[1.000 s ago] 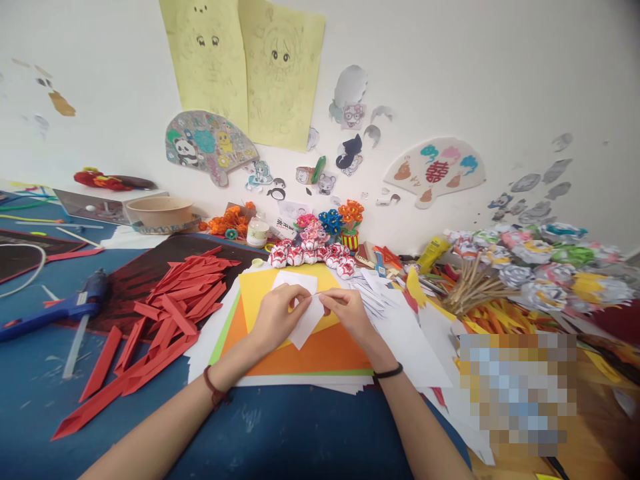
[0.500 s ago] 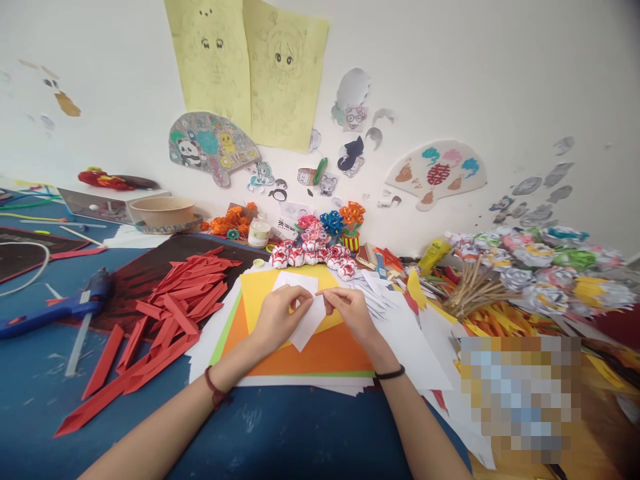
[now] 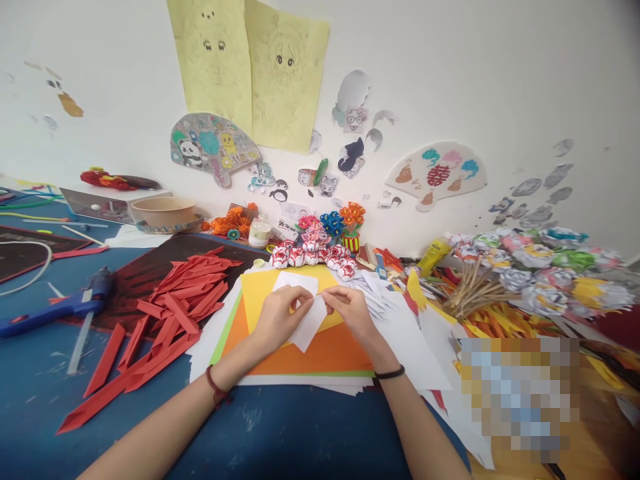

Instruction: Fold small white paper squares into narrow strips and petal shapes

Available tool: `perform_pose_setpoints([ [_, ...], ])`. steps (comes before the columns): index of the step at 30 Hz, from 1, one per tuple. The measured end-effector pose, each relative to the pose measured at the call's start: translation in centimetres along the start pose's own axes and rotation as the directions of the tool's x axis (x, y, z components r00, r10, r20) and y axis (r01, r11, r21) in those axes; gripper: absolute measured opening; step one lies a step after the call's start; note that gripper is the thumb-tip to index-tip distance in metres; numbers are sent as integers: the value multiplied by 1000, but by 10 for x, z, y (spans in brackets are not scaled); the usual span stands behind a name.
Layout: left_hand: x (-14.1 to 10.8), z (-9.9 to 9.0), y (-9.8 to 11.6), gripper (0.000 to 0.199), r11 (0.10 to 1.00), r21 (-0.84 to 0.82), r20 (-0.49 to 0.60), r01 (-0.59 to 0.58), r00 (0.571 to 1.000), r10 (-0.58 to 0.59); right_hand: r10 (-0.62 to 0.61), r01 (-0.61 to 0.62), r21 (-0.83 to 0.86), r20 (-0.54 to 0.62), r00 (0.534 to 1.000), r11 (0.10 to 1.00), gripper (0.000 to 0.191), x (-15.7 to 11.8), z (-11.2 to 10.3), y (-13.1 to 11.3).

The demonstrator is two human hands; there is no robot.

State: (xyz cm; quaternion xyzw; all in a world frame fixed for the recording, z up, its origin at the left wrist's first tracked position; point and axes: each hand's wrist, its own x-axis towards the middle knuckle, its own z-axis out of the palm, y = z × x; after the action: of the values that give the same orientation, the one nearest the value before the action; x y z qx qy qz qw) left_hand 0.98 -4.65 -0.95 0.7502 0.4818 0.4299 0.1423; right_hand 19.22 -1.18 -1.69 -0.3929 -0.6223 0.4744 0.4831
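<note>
A small white sheet of paper (image 3: 309, 330) hangs tilted between my hands. My left hand (image 3: 281, 312) pinches its upper edge between thumb and fingers. On the other side my right hand (image 3: 347, 308) pinches the paper's upper corner, its fingertips close to those of the left. Beneath both hands lie a yellow sheet (image 3: 257, 293) and an orange sheet (image 3: 300, 367), stacked on green and white paper. Another white piece (image 3: 295, 280) rests on the yellow sheet behind my fingers. The exact fold at my fingertips is too small to make out.
Folded red paper strips (image 3: 175, 313) are piled at left, beside a blue glue gun (image 3: 75, 303). A beige bowl (image 3: 165, 213) stands behind them. White paper slips (image 3: 373, 297) lie right of my hands. Paper flowers on sticks (image 3: 520, 267) spread at far right.
My hands stay in nearly the same place, both still pinching the white paper. The view has shifted only slightly.
</note>
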Motion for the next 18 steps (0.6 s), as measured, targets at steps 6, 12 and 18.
perform_pose_setpoints([
  [6,0,1,0,12,1000,-11,-2,1,1000,-1,-16,16,3,-17,1000,1000,25,1,-1,-3],
  [12,0,1,-2,12,1000,-12,-13,1,1000,-1,1,0,-5,39,999,1000,24,0,-1,-3],
  [18,-1,2,-3,13,1000,-15,-11,16,1000,-16,-8,11,-28,88,996,1000,27,-1,1,-4],
])
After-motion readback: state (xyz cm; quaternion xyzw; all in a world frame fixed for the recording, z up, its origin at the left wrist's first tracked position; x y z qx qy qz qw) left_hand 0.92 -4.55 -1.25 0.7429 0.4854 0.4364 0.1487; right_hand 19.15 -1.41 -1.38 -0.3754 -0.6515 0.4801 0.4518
